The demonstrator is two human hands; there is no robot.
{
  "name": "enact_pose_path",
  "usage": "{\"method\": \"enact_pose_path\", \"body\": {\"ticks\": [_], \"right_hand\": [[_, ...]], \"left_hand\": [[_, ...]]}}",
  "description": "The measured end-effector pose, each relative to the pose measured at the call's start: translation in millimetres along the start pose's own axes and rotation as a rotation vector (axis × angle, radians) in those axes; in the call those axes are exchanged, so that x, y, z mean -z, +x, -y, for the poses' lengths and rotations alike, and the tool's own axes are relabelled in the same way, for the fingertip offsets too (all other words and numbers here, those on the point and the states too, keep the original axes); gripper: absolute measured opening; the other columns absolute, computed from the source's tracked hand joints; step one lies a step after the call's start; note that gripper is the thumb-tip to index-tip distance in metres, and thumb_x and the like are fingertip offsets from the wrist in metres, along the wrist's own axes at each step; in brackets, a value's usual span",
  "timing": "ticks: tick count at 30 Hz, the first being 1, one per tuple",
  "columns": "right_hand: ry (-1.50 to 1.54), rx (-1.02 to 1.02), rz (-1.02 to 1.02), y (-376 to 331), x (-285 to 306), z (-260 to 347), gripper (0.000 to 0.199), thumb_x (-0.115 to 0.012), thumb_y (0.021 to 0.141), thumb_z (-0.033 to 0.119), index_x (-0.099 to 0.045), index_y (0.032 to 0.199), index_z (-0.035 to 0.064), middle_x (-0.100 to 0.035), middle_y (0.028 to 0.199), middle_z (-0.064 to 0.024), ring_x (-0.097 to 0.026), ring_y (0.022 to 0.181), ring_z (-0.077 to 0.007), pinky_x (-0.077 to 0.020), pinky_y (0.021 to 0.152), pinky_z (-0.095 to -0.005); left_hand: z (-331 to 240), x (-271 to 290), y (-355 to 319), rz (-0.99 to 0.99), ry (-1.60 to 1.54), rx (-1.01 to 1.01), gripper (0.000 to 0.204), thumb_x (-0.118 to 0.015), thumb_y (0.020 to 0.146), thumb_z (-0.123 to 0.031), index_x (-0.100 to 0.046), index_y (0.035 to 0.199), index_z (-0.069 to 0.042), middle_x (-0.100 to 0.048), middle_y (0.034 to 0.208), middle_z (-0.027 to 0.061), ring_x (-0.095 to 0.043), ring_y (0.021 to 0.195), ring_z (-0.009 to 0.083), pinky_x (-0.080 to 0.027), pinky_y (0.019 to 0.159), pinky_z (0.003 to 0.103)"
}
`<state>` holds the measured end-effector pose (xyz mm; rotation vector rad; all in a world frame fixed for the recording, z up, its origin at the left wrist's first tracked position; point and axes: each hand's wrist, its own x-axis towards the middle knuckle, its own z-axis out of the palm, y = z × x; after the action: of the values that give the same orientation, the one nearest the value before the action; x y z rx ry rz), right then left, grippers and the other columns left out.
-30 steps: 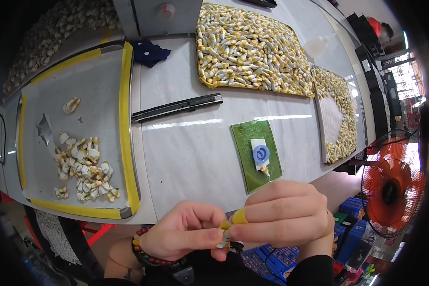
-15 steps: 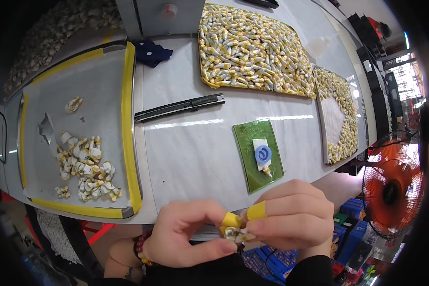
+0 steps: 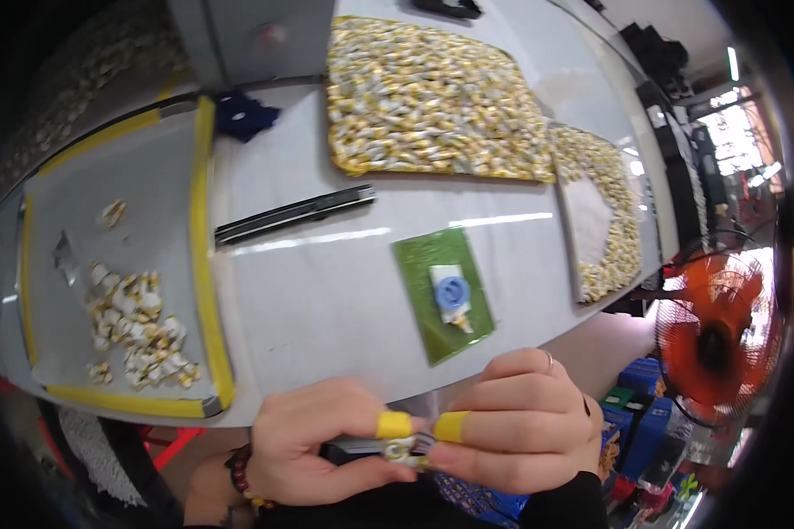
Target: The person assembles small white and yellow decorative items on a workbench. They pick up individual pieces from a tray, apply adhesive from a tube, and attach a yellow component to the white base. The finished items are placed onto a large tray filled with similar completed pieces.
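Below the table's near edge, my left hand (image 3: 326, 441) and my right hand (image 3: 512, 423) meet, fingertips pinched together on a small yellow-and-white part (image 3: 403, 451). Each hand wears a yellow finger cot on one fingertip. A thin dark tool (image 3: 362, 448) lies under my left fingers, partly hidden. Just beyond my hands a green mat (image 3: 415, 264) lies on the white table (image 3: 326, 282), with a small blue-and-white fixture (image 3: 450, 294) on it.
A yellow-edged tray (image 3: 198, 264) at the left holds a small pile of finished parts (image 3: 137, 326). Two trays heaped with yellow-white parts (image 3: 423, 88) (image 3: 609, 212) sit at the back and right. A black bar (image 3: 295, 212) and a blue cloth (image 3: 243, 115) lie mid-table. An orange fan (image 3: 710, 339) stands right.
Both hands have drawn closer together and slightly lower, their fingertips closing tighter around the small part. Everything on the table has stayed in place.
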<state>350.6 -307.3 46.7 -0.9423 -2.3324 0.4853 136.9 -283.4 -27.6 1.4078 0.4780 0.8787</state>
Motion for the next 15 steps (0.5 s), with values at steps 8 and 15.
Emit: {"method": "enact_pose_path", "body": {"ticks": [8,15], "right_hand": [[-0.679,-0.220,-0.725,-31.9,108.8,-59.1,0.014,-0.061,0.083,-0.006,-0.063,0.096,-0.0026,-0.065,0.092,-0.0059,-0.058,0.077,-0.0089,-0.0471,0.069,-0.0218],[-0.405,-0.838,-0.023,-73.7,133.0,-184.4,0.025,-0.068,0.076,0.004,-0.063,0.100,0.0039,-0.064,0.097,-0.0074,-0.059,0.087,-0.0189,-0.0487,0.071,-0.0305]], "left_hand": [[2.7,-4.3,-4.9,0.000,-0.215,0.083,0.033,-0.084,0.064,-0.006,-0.067,0.090,0.005,-0.067,0.079,0.0132,-0.067,0.069,0.0205,-0.051,0.062,0.028],[1.3,-3.6,-9.7,0.027,-0.247,0.112,0.033,-0.085,0.063,-0.005,-0.067,0.089,0.005,-0.068,0.080,0.0141,-0.067,0.071,0.0200,-0.052,0.065,0.026]]}}
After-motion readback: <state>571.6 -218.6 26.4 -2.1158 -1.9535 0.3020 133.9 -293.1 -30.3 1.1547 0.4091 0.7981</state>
